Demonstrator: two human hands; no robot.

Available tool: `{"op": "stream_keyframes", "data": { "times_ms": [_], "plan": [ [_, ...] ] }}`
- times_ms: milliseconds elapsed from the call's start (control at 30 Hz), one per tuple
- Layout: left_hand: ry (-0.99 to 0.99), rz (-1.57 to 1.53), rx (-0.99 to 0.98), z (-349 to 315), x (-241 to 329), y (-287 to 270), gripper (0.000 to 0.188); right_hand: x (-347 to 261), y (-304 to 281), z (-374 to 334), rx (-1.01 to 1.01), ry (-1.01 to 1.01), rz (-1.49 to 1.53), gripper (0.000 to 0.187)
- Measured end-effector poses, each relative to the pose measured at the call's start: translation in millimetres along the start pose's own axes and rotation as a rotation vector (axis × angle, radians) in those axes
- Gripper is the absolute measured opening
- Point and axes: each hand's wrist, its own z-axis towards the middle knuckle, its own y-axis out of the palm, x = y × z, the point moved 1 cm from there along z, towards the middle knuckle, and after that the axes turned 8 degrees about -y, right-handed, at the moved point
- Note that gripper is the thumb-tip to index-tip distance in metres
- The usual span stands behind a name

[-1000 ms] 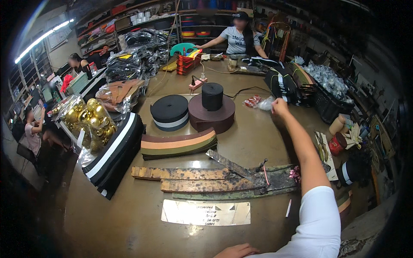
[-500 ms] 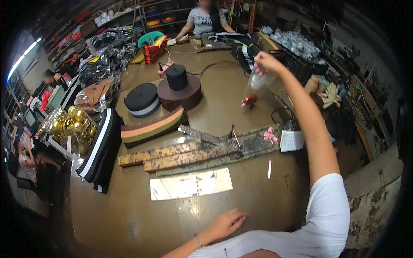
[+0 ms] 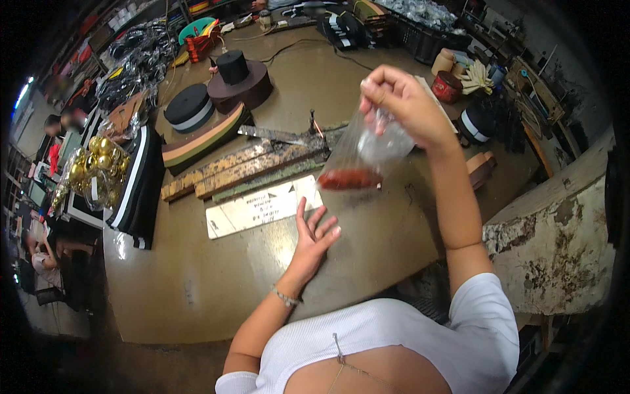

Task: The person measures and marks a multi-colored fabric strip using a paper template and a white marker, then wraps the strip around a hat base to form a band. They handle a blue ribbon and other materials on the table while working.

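My right hand (image 3: 413, 111) is raised over the table, its fingers closed on the gathered top of a clear plastic bag (image 3: 342, 154). The bag hangs tilted, with reddish-brown contents (image 3: 351, 178) along its bottom; what they are exactly I cannot make out. A clear, crumpled bulge shows higher up, beside my palm. Below the bag, my left hand (image 3: 312, 241) has its fingers spread and holds nothing. It is at the right end of a pale flat card (image 3: 226, 222) with dark markings.
Worn wooden bars (image 3: 246, 172) with a metal blade (image 3: 272, 134) lie behind the card. Strap rolls (image 3: 189, 108) and stacked coloured strips (image 3: 203, 141) are at the left, near bagged gold balls (image 3: 102, 161). A red tin (image 3: 447, 87) and pale gloves (image 3: 477, 79) stand back right.
My right hand has drawn the bag nearer to me. The left hand has lifted forward toward the card and spread its fingers. The view has tipped downward.
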Motion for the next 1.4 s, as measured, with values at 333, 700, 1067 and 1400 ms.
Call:
{"op": "stream_keyframes", "data": {
  "times_ms": [333, 700, 1067, 1400],
  "plan": [
    [0.302, 0.554, 0.185, -35, 34, -43, 0.029, 32, 60, -107, -0.261, 0.087, 0.363, 0.013],
    [0.468, 1.167, 0.158, -99, 33, -61, 0.042, 79, 89, -236, -0.351, 0.387, -0.041, 0.027],
    [0.384, 1.005, 0.39, -47, 47, -50, 0.028, 96, 171, -226, -0.33, -0.023, -0.63, 0.046],
    [0.193, 1.04, 0.311, -19, 47, -53, 0.028, 121, 156, -216, 0.058, 0.064, -0.907, 0.016]
  ]
}}
